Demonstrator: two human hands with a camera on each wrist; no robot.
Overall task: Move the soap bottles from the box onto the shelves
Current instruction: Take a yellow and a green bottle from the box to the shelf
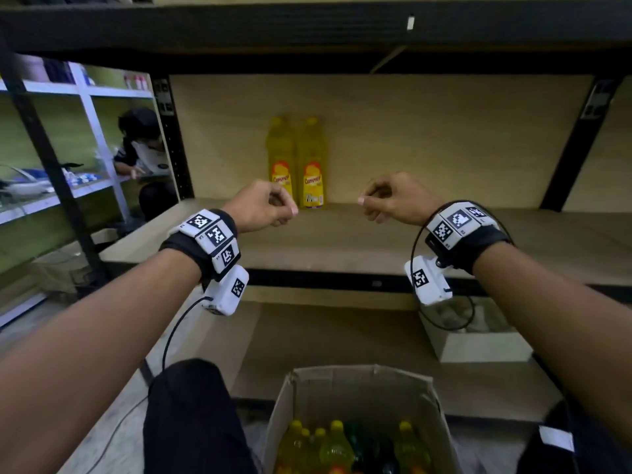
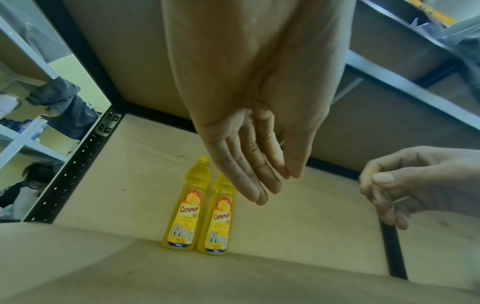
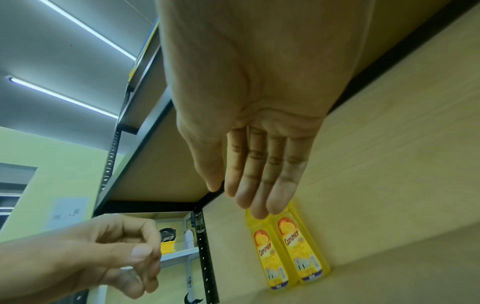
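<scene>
While the cardboard box (image 1: 355, 398) sits low beneath both forearms, with yellow and green soap bottles (image 1: 337, 446) standing inside it, the left hand (image 1: 261, 206) and right hand (image 1: 398, 200) hang over the front of the wooden shelf (image 1: 342, 241), apart from each other, each with fingers loosely curled and gripping nothing. Beyond and between the two hands, nearer the left one, two yellow bottles (image 1: 297, 164) stand upright side by side, touching, at the back of that shelf against the rear panel, clear of both hands
</scene>
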